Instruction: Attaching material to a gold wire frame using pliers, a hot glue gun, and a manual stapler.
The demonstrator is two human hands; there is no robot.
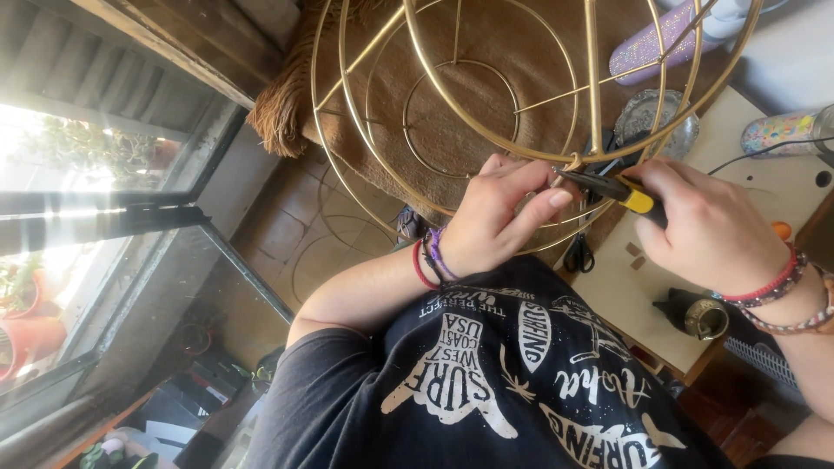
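The pliers (608,185) sit in my right hand (708,227), their nose reaching left to the joint where a thin wire tie wraps the gold wire frame (452,104). Their long axis runs nearly level, tilted a little up toward the tip, yellow-and-black handles to the right, nose to the left. My right grip is closed round the handles; I cannot tell how far the nose is shut on the tie. My left hand (504,213) pinches the frame's rim just beside that joint, fingers pressed together on the wire.

To do this well, I judge I should hold the rim hard with the left hand so the frame does not swing, and turn the pliers with short wrist twists rather than pulling.

The frame hangs over my lap, its rings fanning far and left. The counter (625,295) lies to the right, with scissors (579,254) at its near-left edge.
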